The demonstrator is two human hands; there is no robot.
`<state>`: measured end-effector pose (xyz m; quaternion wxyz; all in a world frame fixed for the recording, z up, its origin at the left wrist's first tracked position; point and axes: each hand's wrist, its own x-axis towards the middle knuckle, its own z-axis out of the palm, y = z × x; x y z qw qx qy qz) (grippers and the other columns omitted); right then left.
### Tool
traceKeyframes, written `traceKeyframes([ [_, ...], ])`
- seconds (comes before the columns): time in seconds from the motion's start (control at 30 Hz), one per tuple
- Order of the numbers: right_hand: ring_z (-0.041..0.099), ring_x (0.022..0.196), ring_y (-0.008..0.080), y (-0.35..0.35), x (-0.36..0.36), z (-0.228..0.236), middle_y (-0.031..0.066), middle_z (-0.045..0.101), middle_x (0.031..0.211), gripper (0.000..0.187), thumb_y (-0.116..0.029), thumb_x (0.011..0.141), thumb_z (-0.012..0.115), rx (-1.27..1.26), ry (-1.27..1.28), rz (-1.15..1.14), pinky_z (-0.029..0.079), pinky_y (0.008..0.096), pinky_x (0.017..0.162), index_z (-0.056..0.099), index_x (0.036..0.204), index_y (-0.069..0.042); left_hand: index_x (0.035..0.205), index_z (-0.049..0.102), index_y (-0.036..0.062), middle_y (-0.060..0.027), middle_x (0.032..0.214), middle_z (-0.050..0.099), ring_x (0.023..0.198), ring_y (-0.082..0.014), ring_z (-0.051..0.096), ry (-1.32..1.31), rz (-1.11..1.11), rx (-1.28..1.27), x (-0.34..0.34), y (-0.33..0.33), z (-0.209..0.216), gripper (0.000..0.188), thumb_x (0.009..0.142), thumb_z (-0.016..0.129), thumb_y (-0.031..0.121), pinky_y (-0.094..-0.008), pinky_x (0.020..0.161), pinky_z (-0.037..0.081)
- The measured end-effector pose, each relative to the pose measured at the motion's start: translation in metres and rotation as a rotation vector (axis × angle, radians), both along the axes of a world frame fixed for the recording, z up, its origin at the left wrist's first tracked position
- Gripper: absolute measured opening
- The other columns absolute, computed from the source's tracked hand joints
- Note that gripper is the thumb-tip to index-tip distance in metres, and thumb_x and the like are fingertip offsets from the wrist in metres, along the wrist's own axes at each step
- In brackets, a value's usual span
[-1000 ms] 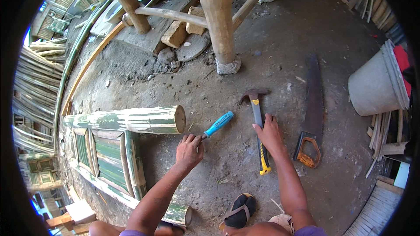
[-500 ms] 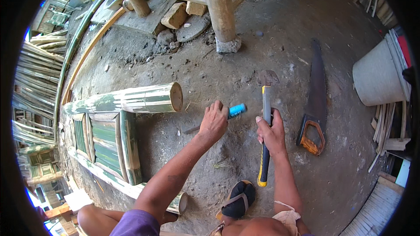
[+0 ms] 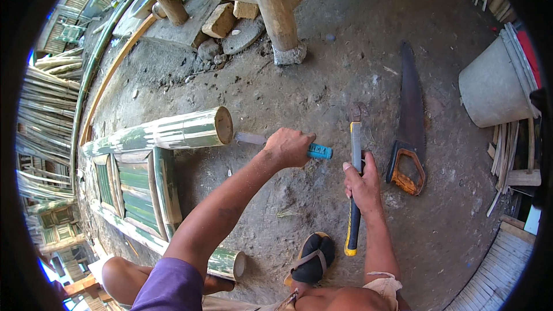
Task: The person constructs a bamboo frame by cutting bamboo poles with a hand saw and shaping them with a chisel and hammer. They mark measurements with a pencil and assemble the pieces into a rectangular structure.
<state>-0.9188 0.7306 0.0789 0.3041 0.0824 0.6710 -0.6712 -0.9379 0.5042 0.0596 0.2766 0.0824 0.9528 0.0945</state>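
Note:
My left hand (image 3: 290, 147) is closed around a chisel (image 3: 320, 151) with a blue handle. The chisel's flat metal blade points left, its tip close to the cut end of a thick green-and-pale bamboo pole (image 3: 190, 129). That pole forms the upper side of a bamboo frame with slatted panels (image 3: 138, 187), lying on the ground. In my right hand (image 3: 363, 183) is a hammer (image 3: 356, 141), gripped partway along its grey, black and yellow handle. Its dark head points away from me, right of the chisel's handle end.
A handsaw (image 3: 412, 101) with an orange-brown grip lies right of the hammer. Farther right stands a pale bucket (image 3: 492, 83) beside wood strips. Wooden posts (image 3: 273, 8) and brick blocks (image 3: 219, 20) are at the back. My sandalled foot (image 3: 314, 259) rests near the hammer's lower end.
My left hand has lifted the chisel away from me, bringing its blade level with the pole's cut end. My right hand and the hammer have come slightly nearer to me.

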Motion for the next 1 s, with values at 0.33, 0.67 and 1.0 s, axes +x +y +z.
traceKeyframes([
  [0.33,0.049,0.054,0.0065,0.002,-0.002,-0.014,-0.0016,0.048,0.073,0.021,-0.017,0.097,0.06,-0.015,-0.042,0.047,0.041,0.0257,0.045,0.044,0.109,-0.008,0.096,0.068,0.0122,-0.0135,0.074,0.07,0.074,-0.0348,0.071,0.062,0.187,-0.051,-0.002,-0.003,-0.005,0.027,0.077,0.07,0.032,-0.048,0.066,0.057],
  [0.67,0.051,0.054,0.0081,0.005,0.001,-0.017,-0.0003,0.049,0.072,0.02,-0.018,0.097,0.06,0.033,-0.025,0.09,0.043,0.0274,0.046,0.045,0.106,-0.008,0.094,0.067,0.0112,-0.0136,0.079,0.071,0.079,-0.0351,0.071,0.056,0.214,-0.075,0.0,-0.004,-0.005,0.022,0.078,0.067,0.027,-0.0471,0.069,0.057],
  [1.0,0.052,0.054,0.009,0.006,0.007,-0.024,0.0004,0.05,0.072,0.021,-0.018,0.097,0.06,0.051,0.003,0.099,0.044,0.0282,0.046,0.046,0.107,-0.007,0.095,0.065,0.0102,-0.0136,0.077,0.069,0.077,-0.0349,0.071,0.105,0.206,-0.093,0.007,-0.011,-0.01,0.024,0.082,0.066,0.03,-0.0478,0.067,0.057],
])
